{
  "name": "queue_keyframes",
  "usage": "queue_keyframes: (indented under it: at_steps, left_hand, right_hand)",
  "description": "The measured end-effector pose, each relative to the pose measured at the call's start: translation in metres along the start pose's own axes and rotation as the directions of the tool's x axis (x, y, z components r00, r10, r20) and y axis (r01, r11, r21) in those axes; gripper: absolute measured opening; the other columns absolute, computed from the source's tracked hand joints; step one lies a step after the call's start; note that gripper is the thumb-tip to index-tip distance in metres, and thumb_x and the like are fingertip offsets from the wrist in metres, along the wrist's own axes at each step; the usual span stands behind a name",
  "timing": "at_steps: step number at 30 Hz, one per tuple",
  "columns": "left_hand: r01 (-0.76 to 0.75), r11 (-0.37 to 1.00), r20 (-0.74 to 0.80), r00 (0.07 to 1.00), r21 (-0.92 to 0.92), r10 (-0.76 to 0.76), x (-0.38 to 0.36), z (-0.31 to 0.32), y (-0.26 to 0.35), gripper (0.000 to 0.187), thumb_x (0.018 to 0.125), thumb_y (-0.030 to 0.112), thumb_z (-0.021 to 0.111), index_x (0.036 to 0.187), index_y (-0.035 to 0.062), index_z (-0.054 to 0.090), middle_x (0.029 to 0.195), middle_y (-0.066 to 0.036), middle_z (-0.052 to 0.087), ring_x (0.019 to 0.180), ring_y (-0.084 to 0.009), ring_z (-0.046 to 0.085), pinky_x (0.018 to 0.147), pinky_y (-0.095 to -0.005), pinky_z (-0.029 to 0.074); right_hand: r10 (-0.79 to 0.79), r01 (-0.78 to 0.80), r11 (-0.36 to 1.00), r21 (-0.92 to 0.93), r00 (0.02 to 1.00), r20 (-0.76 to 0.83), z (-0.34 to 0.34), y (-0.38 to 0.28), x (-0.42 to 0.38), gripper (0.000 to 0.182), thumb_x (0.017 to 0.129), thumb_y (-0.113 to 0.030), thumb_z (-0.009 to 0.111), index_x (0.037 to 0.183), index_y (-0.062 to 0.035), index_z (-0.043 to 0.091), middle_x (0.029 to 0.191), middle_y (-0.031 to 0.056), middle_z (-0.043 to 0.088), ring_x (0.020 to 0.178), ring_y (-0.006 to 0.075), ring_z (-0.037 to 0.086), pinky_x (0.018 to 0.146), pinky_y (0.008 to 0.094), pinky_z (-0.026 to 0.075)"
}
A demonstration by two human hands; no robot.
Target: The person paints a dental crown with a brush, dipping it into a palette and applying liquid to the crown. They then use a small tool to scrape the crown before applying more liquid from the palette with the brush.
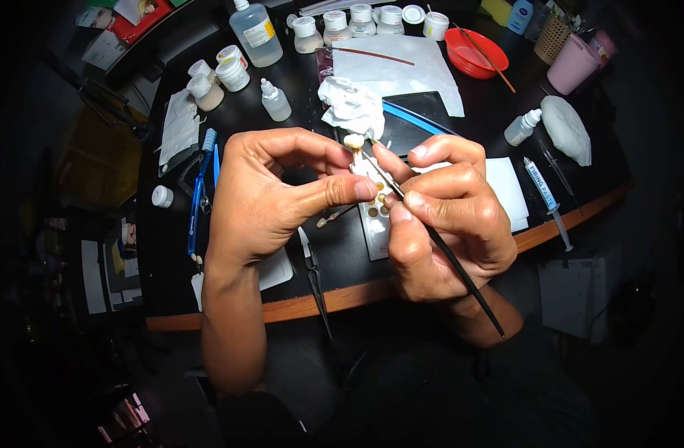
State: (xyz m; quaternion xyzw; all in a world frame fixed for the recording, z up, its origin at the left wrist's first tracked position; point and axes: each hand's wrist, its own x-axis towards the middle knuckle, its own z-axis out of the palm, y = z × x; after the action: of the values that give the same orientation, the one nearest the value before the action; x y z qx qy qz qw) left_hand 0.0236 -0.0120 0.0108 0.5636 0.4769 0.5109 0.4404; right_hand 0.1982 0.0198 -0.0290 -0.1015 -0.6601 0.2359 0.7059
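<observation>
My left hand (278, 196) pinches a thin holder between thumb and forefinger, with a small cream tooth-shaped piece (353, 140) at its top. My right hand (443, 216) grips a thin black brush (450, 261) like a pen, its tip touching that cream piece. Both hands hover over a white mixing palette (373, 235) with small wells of brownish paste on the black table (342, 246).
Several white jars (349, 21), a clear bottle (257, 33), dropper bottles (275, 101) (523, 127), crumpled tissue (351, 104), a red dish (475, 54), a syringe (547, 198), a blue tool (200, 190) and black tweezers (314, 280) lie around. The wooden table edge (312, 306) runs near my body.
</observation>
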Motion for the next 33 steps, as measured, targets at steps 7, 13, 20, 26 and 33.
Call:
queue_keyframes:
  at_steps: [7, 13, 20, 26, 33]
  left_hand:
    - [-0.02, 1.0, 0.025, 0.999, 0.023, 0.02, 0.0003, -0.0015, -0.0012, 0.023, 0.073, -0.004, 0.085, 0.09, -0.0021, 0.071, 0.084, -0.008, 0.072, 0.08, -0.0125, 0.069, 0.075, -0.026, 0.055]
    - [-0.026, 1.0, 0.025, 0.999, -0.006, 0.026, 0.0002, -0.0023, -0.0044, 0.028, 0.072, -0.005, 0.084, 0.097, -0.0026, 0.071, 0.086, -0.009, 0.072, 0.081, -0.0133, 0.069, 0.077, -0.0281, 0.056]
    - [-0.013, 0.999, -0.033, 0.999, -0.05, 0.011, 0.0011, 0.0018, -0.0033, 0.025, 0.067, 0.002, 0.09, 0.086, -0.0023, 0.075, 0.082, -0.007, 0.073, 0.075, -0.0101, 0.065, 0.072, -0.0236, 0.053]
    - [-0.01, 0.998, -0.034, 0.999, -0.068, 0.007, 0.0005, 0.0014, -0.0027, 0.028, 0.066, 0.002, 0.091, 0.088, -0.0028, 0.075, 0.083, -0.008, 0.073, 0.077, -0.0121, 0.067, 0.074, -0.0246, 0.054]
    - [-0.008, 0.998, -0.031, 0.999, -0.06, 0.006, 0.0003, -0.0001, -0.0049, 0.029, 0.066, 0.002, 0.091, 0.089, -0.003, 0.074, 0.084, -0.009, 0.074, 0.079, -0.0132, 0.069, 0.076, -0.0258, 0.055]
  right_hand:
    - [-0.047, 0.047, 0.998, -0.044, 0.999, 0.005, 0.0, 0.0003, -0.0015, 0.025, 0.062, 0.012, 0.067, 0.083, -0.0005, 0.063, 0.075, 0.0092, 0.063, 0.087, 0.028, 0.063, 0.076, 0.0371, 0.06]
    - [-0.076, 0.077, 0.995, -0.066, 0.997, 0.012, -0.0003, 0.0016, -0.0016, 0.026, 0.061, 0.012, 0.068, 0.084, -0.0012, 0.064, 0.075, 0.0078, 0.063, 0.086, 0.0278, 0.063, 0.076, 0.0376, 0.059]
    - [-0.073, 0.073, 0.994, -0.078, 0.997, 0.009, 0.0001, 0.0004, -0.0003, 0.025, 0.061, 0.012, 0.068, 0.082, -0.0011, 0.064, 0.075, 0.0071, 0.063, 0.086, 0.0277, 0.063, 0.076, 0.0377, 0.059]
    - [-0.077, 0.077, 0.995, -0.069, 0.997, 0.003, 0.0016, -0.0022, 0.0, 0.024, 0.059, 0.013, 0.066, 0.078, -0.0015, 0.065, 0.075, 0.0065, 0.063, 0.085, 0.0273, 0.062, 0.075, 0.0377, 0.059]
    - [-0.08, 0.08, 0.994, -0.074, 0.997, -0.008, 0.0023, -0.0021, -0.0001, 0.023, 0.059, 0.012, 0.067, 0.077, -0.0013, 0.064, 0.074, 0.0063, 0.064, 0.084, 0.027, 0.062, 0.073, 0.0367, 0.058]
